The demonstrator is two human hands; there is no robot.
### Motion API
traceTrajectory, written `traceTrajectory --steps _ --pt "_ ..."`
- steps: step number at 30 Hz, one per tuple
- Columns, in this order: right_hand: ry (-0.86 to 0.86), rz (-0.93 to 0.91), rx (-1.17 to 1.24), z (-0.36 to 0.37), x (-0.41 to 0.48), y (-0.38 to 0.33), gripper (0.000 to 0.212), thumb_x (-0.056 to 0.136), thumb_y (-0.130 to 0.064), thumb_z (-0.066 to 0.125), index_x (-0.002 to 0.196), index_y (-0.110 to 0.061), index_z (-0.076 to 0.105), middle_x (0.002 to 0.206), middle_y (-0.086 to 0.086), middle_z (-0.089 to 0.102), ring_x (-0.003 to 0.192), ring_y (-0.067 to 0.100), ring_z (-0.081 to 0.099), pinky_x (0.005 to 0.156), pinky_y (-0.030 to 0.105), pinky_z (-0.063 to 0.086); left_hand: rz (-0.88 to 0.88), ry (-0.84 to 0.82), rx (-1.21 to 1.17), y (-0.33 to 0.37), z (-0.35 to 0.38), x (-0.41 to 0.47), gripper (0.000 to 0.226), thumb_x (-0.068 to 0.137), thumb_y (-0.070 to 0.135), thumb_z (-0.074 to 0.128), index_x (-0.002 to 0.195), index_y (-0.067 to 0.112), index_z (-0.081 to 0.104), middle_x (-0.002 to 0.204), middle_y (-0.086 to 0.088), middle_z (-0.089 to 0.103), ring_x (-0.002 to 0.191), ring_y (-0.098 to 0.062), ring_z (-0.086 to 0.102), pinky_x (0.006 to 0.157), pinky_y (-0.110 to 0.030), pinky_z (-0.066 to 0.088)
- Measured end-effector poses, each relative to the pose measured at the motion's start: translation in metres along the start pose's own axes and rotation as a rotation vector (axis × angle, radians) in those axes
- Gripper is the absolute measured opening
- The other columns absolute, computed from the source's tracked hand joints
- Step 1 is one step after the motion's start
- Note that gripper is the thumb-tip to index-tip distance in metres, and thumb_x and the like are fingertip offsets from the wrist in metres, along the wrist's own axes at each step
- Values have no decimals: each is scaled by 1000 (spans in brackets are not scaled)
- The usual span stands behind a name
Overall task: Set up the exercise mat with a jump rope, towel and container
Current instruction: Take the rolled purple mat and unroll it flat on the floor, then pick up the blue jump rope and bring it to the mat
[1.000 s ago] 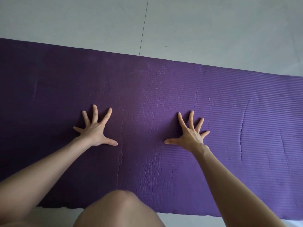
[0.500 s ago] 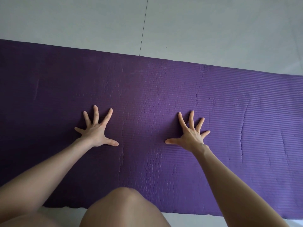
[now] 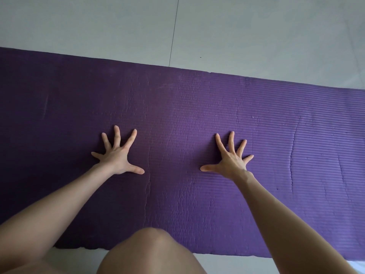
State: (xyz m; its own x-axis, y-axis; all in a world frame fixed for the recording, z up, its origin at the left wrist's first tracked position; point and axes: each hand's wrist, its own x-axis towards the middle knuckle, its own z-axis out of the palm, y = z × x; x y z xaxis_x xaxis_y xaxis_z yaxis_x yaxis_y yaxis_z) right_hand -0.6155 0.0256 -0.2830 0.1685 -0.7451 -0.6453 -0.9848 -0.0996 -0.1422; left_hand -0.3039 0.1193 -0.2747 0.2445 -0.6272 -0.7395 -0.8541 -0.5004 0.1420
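Purple mat (image 3: 197, 107) lies flat across the pale tiled floor (image 3: 256, 32), running left to right, its near edge just in front of the person's knee (image 3: 154, 252). Surface is ribbed, with cracks and creases, a long one between the hands and more toward the right end.

Left hand (image 3: 116, 157) palm down on the mat, fingers straight and spread wide, thumb pointing inward. Holds nothing.

Right hand (image 3: 230, 161) same: flat on the mat, fingers fanned out, thumb pointing inward toward the other hand. Holds nothing.

Hands are well apart, roughly level with each other, about midway across the mat's width. Both bare forearms reach forward from the lower corners. Knee sits between the arms, over the mat's near edge.

A dark grout line (image 3: 173, 30) in the floor runs away from the mat's far edge.
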Motion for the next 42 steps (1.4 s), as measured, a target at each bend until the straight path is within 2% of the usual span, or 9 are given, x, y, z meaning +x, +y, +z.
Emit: traceTrajectory --steps 9,12,14,17,20,22,29,36,42 --pt "-5 6 6 -1 -2 -2 125 55 -79 67 146 -48 -13 155 -3 -32 139 43 -29 102 76 1 -8 6 -23 -2 2 2 136 52 58 83 136 56 -24 143 2 -49 135 -41 -36 97 -80 9" --pt "1 1 110 -8 -12 -5 118 63 -69 71 149 -44 -6 159 -4 -22 144 41 -19 108 71 7 24 19 -90 -8 -10 -7 125 59 54 81 144 50 -10 152 2 -35 141 -36 -26 102 -76 9" --pt "37 8 261 -21 -32 -14 110 69 -63 71 150 -41 1 161 -4 -14 147 37 -6 113 63 14 64 37 -143 -10 -27 -29 111 66 54 77 148 45 2 158 0 -18 145 -31 -16 108 -69 9" --pt "131 6 427 -49 -72 -34 98 75 -57 70 152 -34 13 162 -3 4 146 27 18 111 43 29 141 59 -256 -6 -51 -79 96 74 50 73 149 35 16 160 -4 4 147 -23 5 115 -51 18" --pt "169 -10 499 -92 -125 -59 86 80 -49 70 150 -26 25 158 -2 22 143 19 27 110 35 29 195 88 -400 6 -85 -146 85 77 46 72 147 25 28 154 0 24 141 -17 25 112 -34 26" --pt "185 -32 548 -125 -166 -71 80 81 -44 70 148 -21 32 153 -1 34 140 18 33 111 33 29 197 120 -482 19 -112 -195 79 79 43 72 145 21 34 150 1 33 138 -15 30 108 -29 27" --pt "170 -21 669 -266 -325 -82 70 80 -41 73 141 -23 44 140 -1 51 127 19 49 101 44 45 96 138 -722 81 -201 -392 76 77 39 75 141 19 39 144 -4 43 133 -16 40 103 -27 32" --pt "200 -71 781 -384 -472 -70 62 81 -36 73 136 -21 50 131 -1 58 115 17 57 93 41 51 51 238 -897 141 -268 -564 79 74 36 78 141 22 39 141 -4 46 130 -13 42 96 -23 32" --pt "290 -118 879 -417 -557 -54 54 82 -32 73 132 -22 54 126 -5 61 109 14 60 84 29 51 121 322 -1014 171 -291 -650 81 69 35 81 139 28 41 140 0 48 127 -9 44 97 -24 36"
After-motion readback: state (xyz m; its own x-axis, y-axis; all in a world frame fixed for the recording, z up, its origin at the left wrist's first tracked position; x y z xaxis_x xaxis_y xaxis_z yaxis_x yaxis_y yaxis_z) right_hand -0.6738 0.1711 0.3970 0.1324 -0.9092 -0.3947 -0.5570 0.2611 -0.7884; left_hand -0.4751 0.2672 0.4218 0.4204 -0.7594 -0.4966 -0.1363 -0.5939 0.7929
